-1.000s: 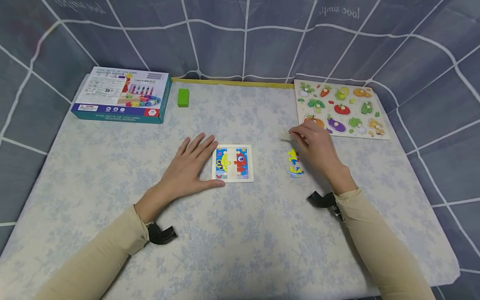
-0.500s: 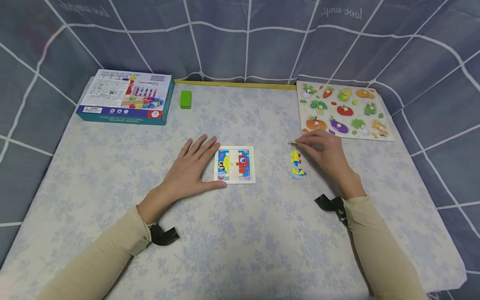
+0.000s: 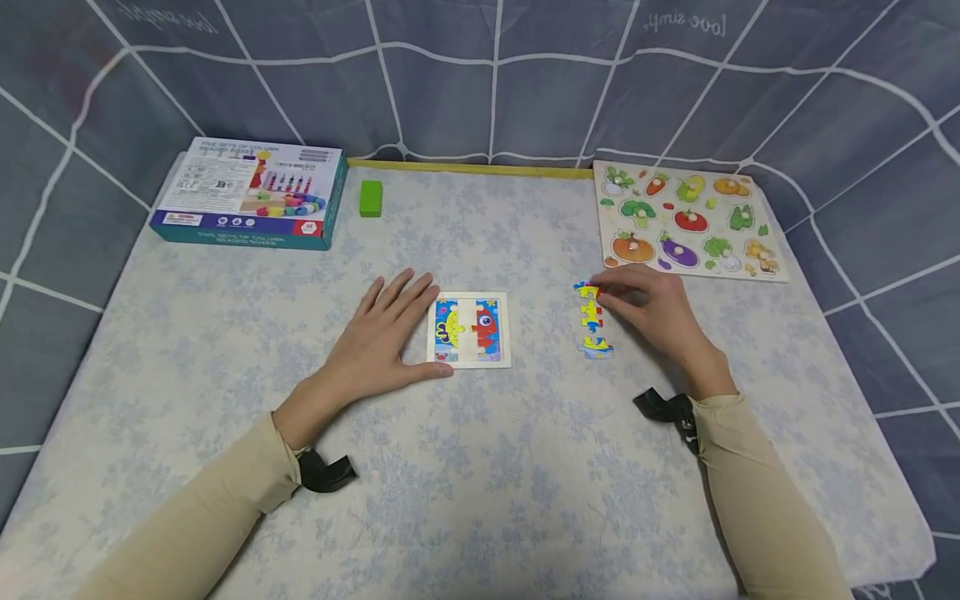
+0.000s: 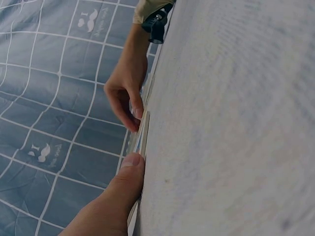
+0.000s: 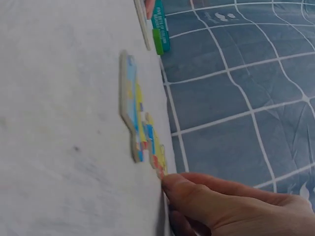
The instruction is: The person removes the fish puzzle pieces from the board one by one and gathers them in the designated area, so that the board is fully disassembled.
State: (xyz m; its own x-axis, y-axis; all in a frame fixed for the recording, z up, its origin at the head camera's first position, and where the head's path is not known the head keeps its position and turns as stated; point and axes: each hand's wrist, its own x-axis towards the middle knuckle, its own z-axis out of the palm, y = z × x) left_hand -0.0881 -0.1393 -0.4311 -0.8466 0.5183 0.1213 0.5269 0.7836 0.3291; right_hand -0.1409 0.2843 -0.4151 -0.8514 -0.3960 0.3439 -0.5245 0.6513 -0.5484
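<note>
A small square jigsaw tray (image 3: 506,330) shows part of a red and yellow fish, with a bare strip down its middle. My left hand (image 3: 367,342) lies spread with straight fingers at the tray's left side, its thumb by the lower edge. To the right, my right hand (image 3: 654,312) pinches a jigsaw piece (image 3: 584,288) between thumb and fingertips, picture side up and low over the table. Below it in the head view lie a yellow piece (image 3: 591,313) and a yellow-and-blue piece (image 3: 596,347). In the right wrist view the fingertips are right at the row's far end.
A boxed bead set (image 3: 247,196) stands at the back left, with a green block (image 3: 371,199) beside it. The vegetable peg board (image 3: 690,221) lies at the back right, just beyond my right hand. A gridded dark curtain (image 3: 450,92) hangs behind the table.
The pinched piece has turned from its pale side and edge to picture side up, and has come down to the top of the row. My left hand has stayed by the tray.
</note>
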